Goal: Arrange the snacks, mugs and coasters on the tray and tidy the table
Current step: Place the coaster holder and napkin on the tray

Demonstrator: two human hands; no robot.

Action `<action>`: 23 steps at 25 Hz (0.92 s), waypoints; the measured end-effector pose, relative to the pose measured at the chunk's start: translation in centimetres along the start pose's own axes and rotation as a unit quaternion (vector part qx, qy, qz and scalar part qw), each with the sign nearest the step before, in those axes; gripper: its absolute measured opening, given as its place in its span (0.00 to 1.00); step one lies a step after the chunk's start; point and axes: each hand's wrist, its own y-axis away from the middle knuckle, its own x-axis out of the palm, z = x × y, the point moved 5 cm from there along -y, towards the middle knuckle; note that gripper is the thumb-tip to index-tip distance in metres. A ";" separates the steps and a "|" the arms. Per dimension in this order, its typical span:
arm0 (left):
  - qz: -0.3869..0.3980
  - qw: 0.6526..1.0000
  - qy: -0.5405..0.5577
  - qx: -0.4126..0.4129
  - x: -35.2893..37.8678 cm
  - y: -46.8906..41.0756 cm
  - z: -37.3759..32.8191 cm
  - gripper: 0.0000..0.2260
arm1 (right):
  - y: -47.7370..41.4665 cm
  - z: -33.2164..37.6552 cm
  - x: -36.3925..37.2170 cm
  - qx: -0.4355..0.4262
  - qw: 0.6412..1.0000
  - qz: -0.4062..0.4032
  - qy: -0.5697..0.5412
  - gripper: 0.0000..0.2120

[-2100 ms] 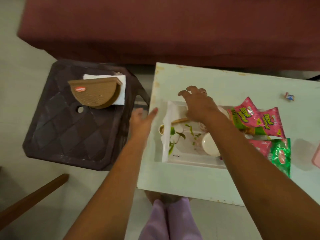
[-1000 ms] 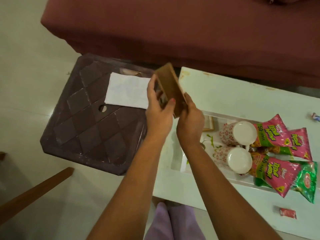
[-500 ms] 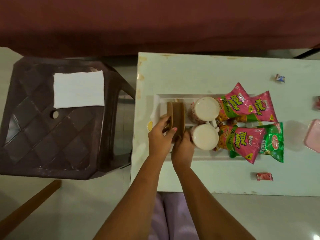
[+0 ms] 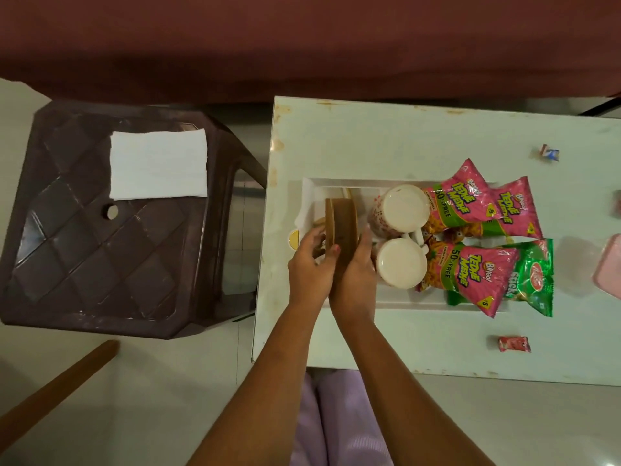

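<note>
A white tray [image 4: 406,303] lies on the white table [image 4: 369,139]. At the tray's left end stands a brown coaster holder [image 4: 342,220] on its edge. My left hand [image 4: 311,267] grips its left side and my right hand [image 4: 358,274] grips its right side. Two upturned white mugs [image 4: 405,206] [image 4: 401,262] sit in the tray's middle. Pink snack packets [image 4: 460,196] [image 4: 477,267] and a green one [image 4: 531,277] lie across the tray's right end.
A dark brown plastic stool [image 4: 100,237] stands left of the table with a white napkin [image 4: 158,164] on it. Small wrapped sweets [image 4: 547,153] [image 4: 514,344] lie on the table. A pink object [image 4: 608,267] sits at the right edge. A maroon sofa [image 4: 302,38] runs behind.
Both hands carried the brown coaster holder from the stool over to the tray's left end and stood it beside the mugs. The napkin stays on the stool.
</note>
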 end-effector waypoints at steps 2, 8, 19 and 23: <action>-0.025 0.997 0.071 -0.007 -1.0 0.0 -0.6 0.13 | 0.2 2.3 -0.5 -0.074 0.994 -0.059 0.052 0.32; -0.205 0.954 0.217 0.017 -10.3 -0.8 -4.0 0.11 | -0.2 11.0 0.7 -0.191 0.976 -0.093 0.051 0.24; -0.342 0.927 0.149 -0.022 -24.1 -5.2 -2.7 0.14 | -4.6 17.1 14.3 -0.151 0.982 0.081 0.075 0.23; -0.336 0.937 -0.096 -0.030 -26.2 -7.8 -2.8 0.19 | -5.6 17.6 14.5 -0.121 0.990 0.051 0.048 0.22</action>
